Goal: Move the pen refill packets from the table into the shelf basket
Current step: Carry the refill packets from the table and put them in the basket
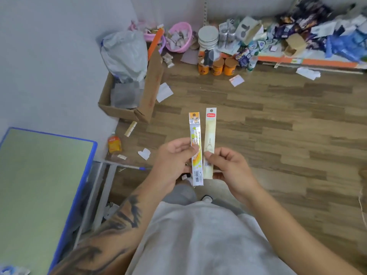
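Note:
I hold two long, narrow pen refill packets upright over the wooden floor, side by side. My left hand (174, 157) pinches the orange and yellow packet (195, 133) near its middle. My right hand (230, 167) pinches the pale cream packet (210, 128) with a red label at its top. The green table (39, 175) with a blue rim is at the lower left. A pink basket (179, 36) full of small packets sits on the low shelf at the back.
An open cardboard box (147, 92) with a plastic bag stands by the wall. The low orange-edged shelf (317, 61) is piled with packets, jars and orange cups (217, 67). Paper scraps and an orange pouch (114, 144) lie on the floor.

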Available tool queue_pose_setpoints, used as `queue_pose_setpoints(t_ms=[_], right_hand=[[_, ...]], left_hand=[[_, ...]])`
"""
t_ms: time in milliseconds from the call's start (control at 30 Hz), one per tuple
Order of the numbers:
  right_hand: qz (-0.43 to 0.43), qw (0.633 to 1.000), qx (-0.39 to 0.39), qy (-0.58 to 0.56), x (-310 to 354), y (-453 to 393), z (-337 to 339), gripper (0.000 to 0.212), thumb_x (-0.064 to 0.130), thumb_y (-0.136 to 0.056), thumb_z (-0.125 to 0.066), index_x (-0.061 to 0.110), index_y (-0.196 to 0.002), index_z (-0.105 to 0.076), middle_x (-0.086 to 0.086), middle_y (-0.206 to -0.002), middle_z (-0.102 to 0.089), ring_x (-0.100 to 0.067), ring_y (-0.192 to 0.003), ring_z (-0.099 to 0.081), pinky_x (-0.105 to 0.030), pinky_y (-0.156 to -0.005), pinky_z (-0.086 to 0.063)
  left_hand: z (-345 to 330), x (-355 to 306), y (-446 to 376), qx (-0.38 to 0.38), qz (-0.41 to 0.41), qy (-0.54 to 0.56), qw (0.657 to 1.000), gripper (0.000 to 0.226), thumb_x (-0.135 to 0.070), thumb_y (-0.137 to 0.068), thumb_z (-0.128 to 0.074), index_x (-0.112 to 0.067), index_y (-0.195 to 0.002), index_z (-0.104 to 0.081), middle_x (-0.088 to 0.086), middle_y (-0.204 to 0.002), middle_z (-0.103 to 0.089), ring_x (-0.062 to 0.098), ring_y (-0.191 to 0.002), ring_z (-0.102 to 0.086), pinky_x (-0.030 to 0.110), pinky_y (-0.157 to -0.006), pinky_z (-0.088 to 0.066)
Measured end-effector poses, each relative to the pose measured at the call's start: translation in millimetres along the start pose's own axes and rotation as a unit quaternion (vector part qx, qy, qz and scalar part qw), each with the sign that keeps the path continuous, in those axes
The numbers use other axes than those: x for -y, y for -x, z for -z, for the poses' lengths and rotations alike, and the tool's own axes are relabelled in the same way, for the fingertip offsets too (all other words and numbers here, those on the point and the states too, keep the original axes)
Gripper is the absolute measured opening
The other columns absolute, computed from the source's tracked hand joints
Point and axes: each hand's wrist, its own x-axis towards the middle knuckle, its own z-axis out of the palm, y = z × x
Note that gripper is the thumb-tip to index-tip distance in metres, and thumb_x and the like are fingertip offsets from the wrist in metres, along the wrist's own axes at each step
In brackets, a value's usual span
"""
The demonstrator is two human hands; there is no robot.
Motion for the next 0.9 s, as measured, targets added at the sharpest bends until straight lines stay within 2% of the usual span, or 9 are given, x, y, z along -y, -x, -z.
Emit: queue_pose_setpoints(t_ms=[67, 133, 267, 400, 567, 633, 700, 767, 900], right_hand=[[0.002, 0.999, -0.03, -0.018, 12, -11, 20, 0.031, 0.019, -0.099, -0.069, -0.011, -0.097, -0.06, -0.032, -0.094, -0.067, -0.035, -0.082, -0.059, -0.046, -0.076, -0.046], [0.003, 0.999, -0.049, -0.019, 29, -26, 38, 0.022, 0.019, -0.098, -0.07, 0.0, -0.086, -0.066, -0.024, -0.089, -0.067, -0.033, -0.081, -0.058, -0.046, -0.075, -0.045], [0.02, 0.995, -0.095, -0.008, 81, -69, 72, 0.028, 0.013, -0.099, -0.068, 0.013, -0.071, -0.062, -0.01, -0.074, -0.067, -0.025, -0.067, -0.062, -0.033, -0.062, -0.051], [0.038, 0.991, -0.13, 0.015, 144, -123, 95, 0.026, 0.016, -0.098, -0.07, 0.014, -0.073, -0.061, -0.004, -0.071, -0.066, -0.018, -0.064, -0.064, -0.033, -0.066, -0.053], [0.04, 0.986, -0.158, 0.031, 209, -176, 110, 0.033, 0.035, -0.088, -0.078, 0.01, -0.077, -0.06, -0.013, -0.081, -0.059, -0.026, -0.076, -0.057, -0.043, -0.076, -0.049], [0.047, 0.985, -0.164, 0.033, 230, -199, 118, 0.041, 0.039, -0.085, -0.078, 0.004, -0.078, -0.058, -0.015, -0.082, -0.058, -0.027, -0.077, -0.056, -0.044, -0.077, -0.048], [0.053, 0.983, -0.176, 0.025, 246, -219, 124, 0.037, 0.03, -0.092, -0.076, 0.001, -0.08, -0.058, -0.014, -0.081, -0.06, -0.027, -0.076, -0.056, -0.043, -0.076, -0.047], [0.049, 0.982, -0.181, 0.021, 259, -234, 129, 0.026, 0.025, -0.096, -0.073, 0.006, -0.081, -0.063, -0.013, -0.081, -0.063, -0.028, -0.076, -0.058, -0.042, -0.075, -0.047], [0.045, 0.981, -0.188, 0.024, 279, -263, 140, 0.024, 0.029, -0.095, -0.075, 0.014, -0.078, -0.066, -0.014, -0.085, -0.066, -0.028, -0.08, -0.059, -0.043, -0.078, -0.048]], left_hand=[[-21, -13, -25, 0.027, 0.002, -0.017, 0.999, 0.023, -0.006, -0.1, -0.066, -0.011, -0.122, -0.072, 0.007, -0.105, -0.08, 0.03, -0.094, -0.077, 0.046, -0.078, -0.065], [-40, -26, -53, 0.045, 0.004, -0.027, 0.999, 0.023, -0.007, -0.099, -0.067, -0.011, -0.121, -0.072, 0.007, -0.104, -0.079, 0.029, -0.094, -0.077, 0.046, -0.079, -0.065], [-76, -64, -118, 0.08, 0.013, -0.022, 0.996, 0.022, -0.008, -0.097, -0.07, -0.011, -0.119, -0.071, 0.006, -0.101, -0.08, 0.021, -0.083, -0.076, 0.036, -0.07, -0.065], [-109, -116, -191, 0.116, 0.023, -0.003, 0.993, 0.022, -0.007, -0.098, -0.068, -0.01, -0.119, -0.071, 0.008, -0.104, -0.079, 0.015, -0.077, -0.075, 0.033, -0.068, -0.063], [-138, -179, -268, 0.147, 0.014, 0.012, 0.989, 0.023, -0.005, -0.097, -0.068, -0.009, -0.119, -0.072, 0.007, -0.105, -0.08, 0.018, -0.083, -0.076, 0.03, -0.062, -0.062], [-148, -197, -298, 0.15, 0.009, 0.01, 0.989, 0.024, -0.006, -0.097, -0.069, -0.009, -0.12, -0.072, 0.006, -0.106, -0.079, 0.022, -0.09, -0.076, 0.035, -0.068, -0.064], [-155, -211, -322, 0.152, 0.009, 0.001, 0.988, 0.023, -0.008, -0.096, -0.071, -0.012, -0.119, -0.073, 0.003, -0.105, -0.079, 0.022, -0.095, -0.076, 0.04, -0.077, -0.063], [-161, -221, -341, 0.156, 0.014, 0.001, 0.988, 0.021, -0.009, -0.096, -0.072, -0.014, -0.116, -0.074, 0.001, -0.103, -0.08, 0.021, -0.094, -0.076, 0.04, -0.078, -0.063], [-176, -238, -371, 0.16, 0.023, -0.01, 0.987, 0.021, -0.01, -0.095, -0.072, -0.014, -0.115, -0.074, 0.004, -0.106, -0.079, 0.025, -0.099, -0.075, 0.045, -0.084, -0.061]])
